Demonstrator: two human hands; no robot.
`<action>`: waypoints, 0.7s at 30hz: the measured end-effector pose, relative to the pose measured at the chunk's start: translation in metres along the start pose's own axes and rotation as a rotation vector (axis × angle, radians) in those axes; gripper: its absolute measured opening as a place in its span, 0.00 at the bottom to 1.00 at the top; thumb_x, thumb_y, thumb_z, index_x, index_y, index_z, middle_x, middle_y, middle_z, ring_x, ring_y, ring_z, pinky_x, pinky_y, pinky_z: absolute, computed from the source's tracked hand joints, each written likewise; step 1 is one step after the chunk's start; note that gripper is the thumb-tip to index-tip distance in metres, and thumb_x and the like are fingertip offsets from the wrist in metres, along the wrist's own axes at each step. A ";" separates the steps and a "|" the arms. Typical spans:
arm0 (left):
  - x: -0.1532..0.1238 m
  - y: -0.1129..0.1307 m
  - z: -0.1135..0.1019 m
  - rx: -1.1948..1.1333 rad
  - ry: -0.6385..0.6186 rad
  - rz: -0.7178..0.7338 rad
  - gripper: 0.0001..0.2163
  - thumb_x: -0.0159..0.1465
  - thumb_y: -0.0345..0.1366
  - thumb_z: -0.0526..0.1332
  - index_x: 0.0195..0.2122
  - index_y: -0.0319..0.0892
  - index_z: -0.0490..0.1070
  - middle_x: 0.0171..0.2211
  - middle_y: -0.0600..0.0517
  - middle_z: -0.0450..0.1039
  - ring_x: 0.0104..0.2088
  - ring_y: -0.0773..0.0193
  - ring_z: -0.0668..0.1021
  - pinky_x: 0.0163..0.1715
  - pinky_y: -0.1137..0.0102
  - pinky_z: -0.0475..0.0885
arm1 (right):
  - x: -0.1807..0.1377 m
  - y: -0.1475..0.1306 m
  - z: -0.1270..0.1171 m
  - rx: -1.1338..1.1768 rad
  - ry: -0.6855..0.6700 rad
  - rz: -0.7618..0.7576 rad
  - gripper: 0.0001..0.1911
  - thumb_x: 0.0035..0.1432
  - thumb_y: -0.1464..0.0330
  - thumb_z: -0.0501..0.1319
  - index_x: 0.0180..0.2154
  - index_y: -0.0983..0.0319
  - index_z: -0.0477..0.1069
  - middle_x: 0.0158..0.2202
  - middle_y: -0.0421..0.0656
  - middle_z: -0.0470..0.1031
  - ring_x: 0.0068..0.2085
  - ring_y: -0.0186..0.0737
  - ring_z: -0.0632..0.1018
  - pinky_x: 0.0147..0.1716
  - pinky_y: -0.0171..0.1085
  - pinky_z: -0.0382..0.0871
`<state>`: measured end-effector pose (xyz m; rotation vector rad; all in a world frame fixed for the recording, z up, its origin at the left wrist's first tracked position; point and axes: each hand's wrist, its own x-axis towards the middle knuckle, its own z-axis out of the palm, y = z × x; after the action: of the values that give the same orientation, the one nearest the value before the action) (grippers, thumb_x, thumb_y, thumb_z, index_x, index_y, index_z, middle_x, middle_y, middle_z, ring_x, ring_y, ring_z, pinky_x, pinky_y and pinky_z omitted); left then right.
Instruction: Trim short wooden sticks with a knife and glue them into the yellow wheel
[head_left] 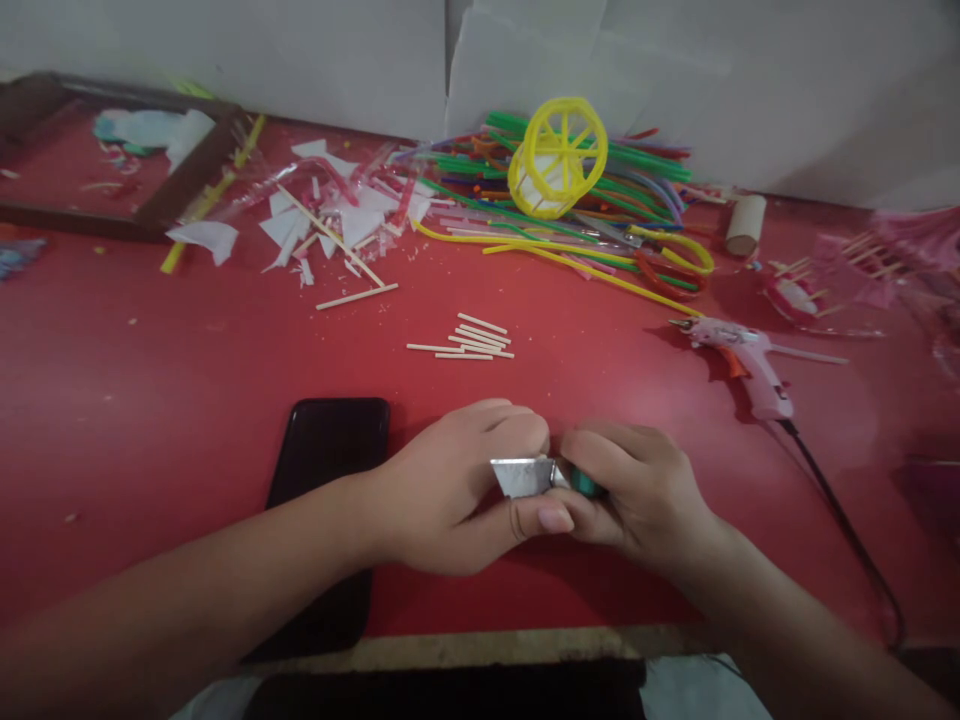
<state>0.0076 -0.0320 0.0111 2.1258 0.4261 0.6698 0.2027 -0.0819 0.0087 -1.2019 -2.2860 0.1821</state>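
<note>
My right hand (637,485) is closed around the green handle of a utility knife (521,478). Its flat metal blade points left, across the gap between the fingers and thumb of my left hand (472,490). That hand is curled closed, its thumb lying just below the blade and reaching to my right fingers. Whatever sits inside the left fist, if anything, is hidden. Just beyond both hands lies a small pile of short pale wooden sticks (476,343). A black phone (330,440) lies partly under my left forearm.
A pink glue gun (742,365) with its cord is at the right. Behind are colored pipe cleaners (652,190), a yellow wheel-shaped frame (566,150) and paper scraps (285,225). A brown frame (157,205) lies back left. The red table's near edge (525,645) runs below my hands.
</note>
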 end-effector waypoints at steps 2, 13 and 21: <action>0.000 0.000 0.000 -0.008 0.001 0.001 0.16 0.68 0.44 0.54 0.27 0.43 0.52 0.24 0.57 0.57 0.24 0.67 0.62 0.26 0.68 0.57 | -0.001 0.000 0.000 0.007 0.002 -0.001 0.26 0.68 0.53 0.47 0.22 0.60 0.59 0.19 0.35 0.58 0.21 0.30 0.57 0.21 0.34 0.50; -0.001 0.002 0.002 -0.027 0.006 -0.009 0.14 0.69 0.41 0.54 0.27 0.42 0.55 0.24 0.57 0.58 0.25 0.68 0.63 0.26 0.69 0.58 | 0.001 0.001 -0.001 -0.013 0.024 -0.004 0.27 0.68 0.52 0.46 0.22 0.61 0.60 0.19 0.35 0.58 0.21 0.30 0.57 0.21 0.33 0.51; -0.001 0.001 0.000 -0.041 -0.008 -0.021 0.15 0.68 0.45 0.54 0.29 0.43 0.54 0.26 0.57 0.57 0.26 0.67 0.62 0.27 0.68 0.59 | 0.000 0.001 0.000 0.001 -0.004 0.003 0.26 0.68 0.52 0.47 0.22 0.61 0.61 0.19 0.36 0.60 0.21 0.29 0.59 0.21 0.33 0.52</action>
<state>0.0069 -0.0332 0.0111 2.0823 0.4267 0.6520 0.2035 -0.0811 0.0086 -1.2061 -2.2871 0.1870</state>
